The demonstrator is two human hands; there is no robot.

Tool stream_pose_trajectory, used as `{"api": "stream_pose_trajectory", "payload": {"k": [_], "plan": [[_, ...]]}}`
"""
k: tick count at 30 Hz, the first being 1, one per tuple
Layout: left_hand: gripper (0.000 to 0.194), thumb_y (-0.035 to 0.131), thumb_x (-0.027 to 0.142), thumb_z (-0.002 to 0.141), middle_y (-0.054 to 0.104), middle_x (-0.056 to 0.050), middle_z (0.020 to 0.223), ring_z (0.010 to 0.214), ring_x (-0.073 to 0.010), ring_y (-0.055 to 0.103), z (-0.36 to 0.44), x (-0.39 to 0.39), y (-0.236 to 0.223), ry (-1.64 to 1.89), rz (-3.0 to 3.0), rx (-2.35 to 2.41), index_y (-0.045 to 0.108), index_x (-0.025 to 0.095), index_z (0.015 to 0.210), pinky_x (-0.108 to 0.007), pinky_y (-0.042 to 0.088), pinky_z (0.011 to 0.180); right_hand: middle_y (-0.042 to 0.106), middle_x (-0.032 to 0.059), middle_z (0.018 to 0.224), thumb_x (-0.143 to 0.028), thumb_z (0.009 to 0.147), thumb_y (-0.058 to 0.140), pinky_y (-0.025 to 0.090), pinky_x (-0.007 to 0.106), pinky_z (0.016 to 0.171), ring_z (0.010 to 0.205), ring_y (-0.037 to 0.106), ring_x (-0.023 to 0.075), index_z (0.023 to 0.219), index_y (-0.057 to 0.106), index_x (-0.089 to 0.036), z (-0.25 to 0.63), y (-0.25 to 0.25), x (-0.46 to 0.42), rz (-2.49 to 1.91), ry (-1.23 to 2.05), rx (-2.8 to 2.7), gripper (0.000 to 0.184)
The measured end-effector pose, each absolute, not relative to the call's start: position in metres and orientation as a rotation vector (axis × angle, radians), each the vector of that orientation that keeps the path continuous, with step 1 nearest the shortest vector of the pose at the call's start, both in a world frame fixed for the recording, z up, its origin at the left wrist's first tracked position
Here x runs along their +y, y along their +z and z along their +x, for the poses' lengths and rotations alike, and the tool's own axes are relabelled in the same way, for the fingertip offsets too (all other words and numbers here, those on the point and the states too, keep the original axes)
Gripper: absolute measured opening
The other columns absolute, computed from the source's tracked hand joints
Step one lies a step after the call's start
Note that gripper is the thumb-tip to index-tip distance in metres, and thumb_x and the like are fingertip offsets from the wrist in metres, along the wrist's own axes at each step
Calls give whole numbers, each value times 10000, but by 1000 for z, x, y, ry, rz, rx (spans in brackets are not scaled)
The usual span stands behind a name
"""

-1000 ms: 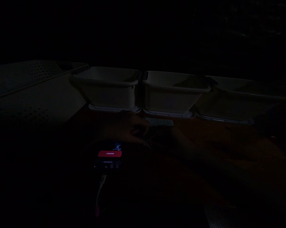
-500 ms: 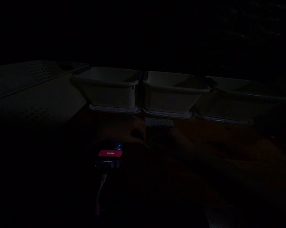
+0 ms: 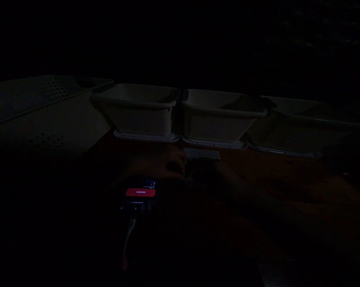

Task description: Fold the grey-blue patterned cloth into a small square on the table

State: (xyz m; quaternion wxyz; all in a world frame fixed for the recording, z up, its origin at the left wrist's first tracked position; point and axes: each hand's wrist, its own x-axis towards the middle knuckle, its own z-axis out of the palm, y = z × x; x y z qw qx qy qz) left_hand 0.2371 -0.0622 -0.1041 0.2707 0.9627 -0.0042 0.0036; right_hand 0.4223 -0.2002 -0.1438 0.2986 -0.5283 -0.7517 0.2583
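The scene is very dark. My left hand (image 3: 160, 164) rests on the brown table just above a lit phone (image 3: 139, 196) that shows a red bar on its screen. Its fingers look curled, with the tips meeting my right hand (image 3: 208, 175); anything between them is hidden. My right hand lies low on the table beside it and is too dark for its fingers to show. A small patterned pad (image 3: 201, 153) lies just behind both hands.
Three white bins stand in a row behind the hands: left (image 3: 138, 107), middle (image 3: 221, 115), right (image 3: 302, 123). A perforated white panel (image 3: 39, 115) lies at the left. A white cable (image 3: 128, 235) runs from the phone toward me.
Both hands stay together in the same spot. My left fingers shift slightly, and the view drifts a little to the right.
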Motion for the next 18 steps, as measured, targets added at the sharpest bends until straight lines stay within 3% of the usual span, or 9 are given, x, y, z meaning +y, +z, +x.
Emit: {"api": "stream_pose_trajectory", "payload": {"k": [8, 14, 16, 18], "plan": [[200, 556, 302, 930, 686, -34, 986, 928, -157, 590, 242, -64, -106, -21, 2598, -14, 712, 205, 852, -308, 436, 880, 709, 81, 1093, -243, 850, 671, 523, 321, 802, 963, 675, 206, 1026, 694, -173, 419, -142, -202, -1397, 665, -1985, 191], [175, 616, 330, 904, 684, -29, 974, 929, -165, 600, 242, -67, -106, 49, 2574, 30, 714, 199, 840, -306, 439, 875, 704, 49, 843, -330, 932, 565, 482, 258, 577, 694, 650, 156, 906, 687, -155, 424, -136, -207, -1491, 549, -1817, 215], [176, 622, 330, 903, 690, -27, 981, 931, -162, 608, 242, -68, -105, 35, 2575, 17, 718, 196, 840, -301, 443, 874, 704, 65, 879, -350, 939, 553, 503, 282, 617, 741, 655, 177, 927, 688, -159, 426, -134, -206, -1529, 432, -1827, 235], [179, 647, 345, 885, 703, -18, 964, 912, -153, 619, 242, -68, -106, 66, 2632, 54, 721, 195, 818, -286, 455, 863, 700, 100, 1040, -335, 932, 562, 532, 338, 746, 892, 661, 220, 1063, 678, -167, 427, -134, -205, -1529, 318, -1888, 242]]}}
